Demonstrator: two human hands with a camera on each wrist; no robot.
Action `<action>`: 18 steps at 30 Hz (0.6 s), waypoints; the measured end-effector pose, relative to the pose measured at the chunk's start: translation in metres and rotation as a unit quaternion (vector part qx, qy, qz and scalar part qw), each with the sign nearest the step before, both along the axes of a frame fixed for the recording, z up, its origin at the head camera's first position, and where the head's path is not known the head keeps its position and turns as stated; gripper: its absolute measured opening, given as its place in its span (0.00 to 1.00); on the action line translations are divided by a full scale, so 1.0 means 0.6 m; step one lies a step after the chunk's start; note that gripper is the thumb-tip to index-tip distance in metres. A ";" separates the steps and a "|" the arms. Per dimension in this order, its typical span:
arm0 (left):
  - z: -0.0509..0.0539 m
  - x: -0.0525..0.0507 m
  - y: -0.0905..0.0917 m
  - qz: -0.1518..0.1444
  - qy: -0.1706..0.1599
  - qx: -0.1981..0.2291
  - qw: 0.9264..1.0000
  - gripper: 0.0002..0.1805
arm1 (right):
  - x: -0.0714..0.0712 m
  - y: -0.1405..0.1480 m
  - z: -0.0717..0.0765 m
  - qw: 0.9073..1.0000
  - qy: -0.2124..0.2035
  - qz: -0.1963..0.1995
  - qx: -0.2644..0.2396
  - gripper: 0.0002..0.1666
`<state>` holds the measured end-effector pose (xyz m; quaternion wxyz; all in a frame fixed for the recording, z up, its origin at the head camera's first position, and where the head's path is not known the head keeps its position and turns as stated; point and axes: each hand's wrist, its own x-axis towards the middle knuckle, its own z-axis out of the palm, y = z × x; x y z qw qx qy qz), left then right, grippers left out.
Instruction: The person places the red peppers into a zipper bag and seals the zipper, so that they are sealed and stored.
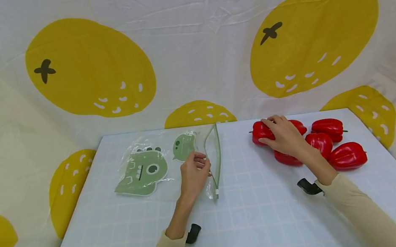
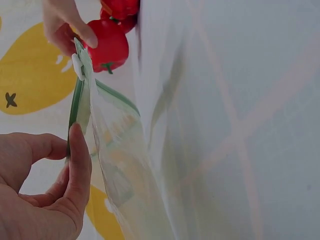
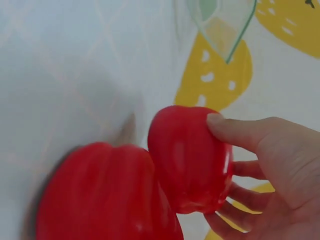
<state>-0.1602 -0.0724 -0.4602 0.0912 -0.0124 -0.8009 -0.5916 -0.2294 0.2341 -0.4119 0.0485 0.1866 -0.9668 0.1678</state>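
A clear zip bag [image 1: 171, 187] with green cartoon prints lies on the left half of the table, its mouth facing right. My left hand [image 1: 195, 175] pinches the bag's green-edged opening between thumb and fingers; the left wrist view shows that edge [image 2: 75, 107] raised and the mouth parted. My right hand [image 1: 285, 136] grips a red bell pepper [image 1: 261, 132] at the left of the pepper group. In the right wrist view, thumb and fingers hold this pepper [image 3: 187, 157] from its side, beside a larger-looking pepper [image 3: 107, 195].
Several other red peppers [image 1: 348, 156] lie close together on the right side of the table [image 1: 259, 225]. A white cloth [image 1: 199, 55] with yellow fruit prints hangs behind the table. Each wrist carries a small black device [image 1: 309, 186].
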 end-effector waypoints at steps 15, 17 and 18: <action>0.000 -0.001 -0.001 -0.001 0.001 0.000 1.000 0.06 | 0.020 -0.049 -0.039 0.975 0.017 -0.051 -0.214 0.44; 0.000 0.000 0.000 -0.003 0.001 0.001 1.000 0.06 | 0.021 -0.057 -0.046 0.968 0.019 -0.055 -0.245 0.44; 0.000 0.000 0.000 -0.004 0.002 0.002 1.000 0.06 | 0.022 -0.061 -0.048 0.964 0.018 -0.057 -0.258 0.43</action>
